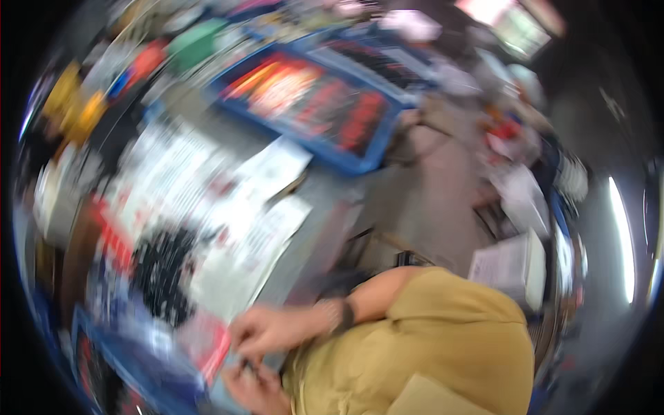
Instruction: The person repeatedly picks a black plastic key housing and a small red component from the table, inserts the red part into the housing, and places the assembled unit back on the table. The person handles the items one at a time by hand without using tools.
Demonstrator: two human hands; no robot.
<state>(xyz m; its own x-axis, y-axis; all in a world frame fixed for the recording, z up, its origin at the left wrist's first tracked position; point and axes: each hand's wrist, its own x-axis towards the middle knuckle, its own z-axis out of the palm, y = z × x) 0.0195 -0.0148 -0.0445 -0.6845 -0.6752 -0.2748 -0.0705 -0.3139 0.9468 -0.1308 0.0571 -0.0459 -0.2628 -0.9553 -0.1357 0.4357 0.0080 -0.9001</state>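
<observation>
The view is smeared by motion. My right hand (270,330), with a dark band at the wrist, has its fingers drawn together just above my left hand (254,389). The left fingers are curled too, close under the right ones. A small dark thing seems to sit between the hands, too blurred to name. Beside the fingers lies a clear plastic bag (207,342) with a pinkish-red edge. Past it is a heap of small black pieces (164,277), next to white printed sheets (242,200) spread on the grey table (332,207).
A blue tray (366,162) with red, orange and black items stands at the far side, another blue tray (415,55) behind it. A third blue tray (131,380) sits at lower left. A white box (508,270) is at right, near white bags (519,194).
</observation>
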